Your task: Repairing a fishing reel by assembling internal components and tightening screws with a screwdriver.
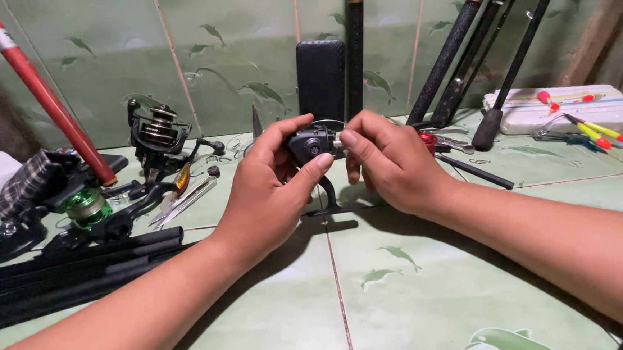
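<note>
i have a small black fishing reel (315, 144) up between both hands, over the middle of the green tiled floor (405, 284), which is glossy with pale fish shapes printed in it. the reel body is matte, rounded plastic or metal, with a thin curved stem dropping to a flat foot just above the tile. my left hand (269, 192) wraps the reel from the left, thumb pressed across its near face and forefinger arched over the top, closed firmly on it. my right hand (390, 159) closes on the reel's right side, fingertips pinched together there; what they pinch is too small to tell.

to the far left stands another spinning reel (159, 134) with a gold-toned spool, and nearer a green-spooled reel (86, 205) among black rod sections (72, 272). a red rod (40, 91) slants up the wall. far right lies a white box (567, 109) with red and yellow floats (597, 132). the near tiles below my wrists are open.
</note>
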